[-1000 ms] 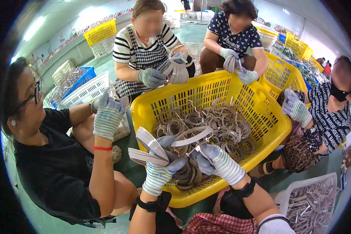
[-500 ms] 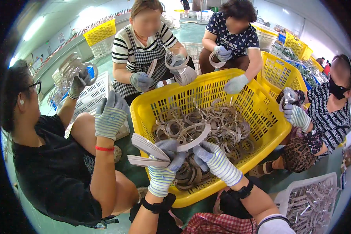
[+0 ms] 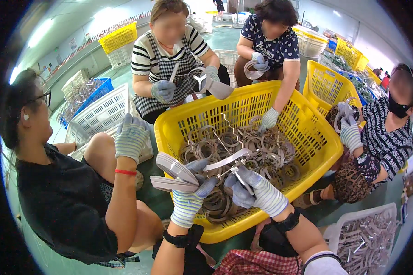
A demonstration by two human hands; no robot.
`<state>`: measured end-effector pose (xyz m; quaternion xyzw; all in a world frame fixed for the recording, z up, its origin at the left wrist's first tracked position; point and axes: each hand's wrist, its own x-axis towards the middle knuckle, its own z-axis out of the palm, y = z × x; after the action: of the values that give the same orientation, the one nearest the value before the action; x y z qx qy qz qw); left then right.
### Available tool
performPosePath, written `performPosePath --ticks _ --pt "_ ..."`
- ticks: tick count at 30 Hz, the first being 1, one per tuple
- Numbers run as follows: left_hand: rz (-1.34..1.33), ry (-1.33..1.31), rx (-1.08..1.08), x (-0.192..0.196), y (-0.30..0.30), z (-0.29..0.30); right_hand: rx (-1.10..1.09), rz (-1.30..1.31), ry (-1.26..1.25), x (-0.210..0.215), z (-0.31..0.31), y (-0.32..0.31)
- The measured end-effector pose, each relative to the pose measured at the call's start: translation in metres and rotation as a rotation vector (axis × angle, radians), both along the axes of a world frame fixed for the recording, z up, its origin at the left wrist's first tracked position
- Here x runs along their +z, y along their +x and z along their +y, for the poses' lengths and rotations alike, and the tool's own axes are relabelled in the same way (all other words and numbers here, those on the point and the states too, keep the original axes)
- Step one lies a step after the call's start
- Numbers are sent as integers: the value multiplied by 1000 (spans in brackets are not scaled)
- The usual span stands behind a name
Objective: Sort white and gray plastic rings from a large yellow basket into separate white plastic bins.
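My left hand (image 3: 192, 195), in a striped work glove, is closed on a fanned stack of flat grey curved bands (image 3: 173, 170). One more curved band (image 3: 227, 159) reaches rightward from its fingertips. My right hand (image 3: 264, 191), gloved alike, pinches a slim metal rod (image 3: 244, 180) with small fittings at its upper end, close to that band's right end; whether they are joined is unclear. Both hands are above the near side of a large yellow basket (image 3: 325, 153), which holds many tangled round metal bands (image 3: 280, 153).
A white crate of small metal pieces (image 3: 365, 238) stands at lower right. Co-workers sit around the basket; one person's gloved hand (image 3: 269, 120) reaches into it. Another person's raised gloved hand (image 3: 131, 137) is left of my stack. A second yellow basket (image 3: 332, 85) stands behind at right.
My right hand has turned, and a slim metal rod now shows in its grip. A co-worker's hand has gone down into the basket. The left co-worker's bundle of rings is no longer in view.
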<state>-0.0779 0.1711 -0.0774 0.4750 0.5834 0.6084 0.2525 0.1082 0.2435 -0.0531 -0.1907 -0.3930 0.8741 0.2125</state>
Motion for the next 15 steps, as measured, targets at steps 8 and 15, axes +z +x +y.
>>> performPosePath --ticks 8,15 --pt "-105 4 25 -1 9 -3 2 11 0 -3 -1 -1" --pt "-241 -318 -512 12 5 -17 -272 34 276 -29 11 -1"
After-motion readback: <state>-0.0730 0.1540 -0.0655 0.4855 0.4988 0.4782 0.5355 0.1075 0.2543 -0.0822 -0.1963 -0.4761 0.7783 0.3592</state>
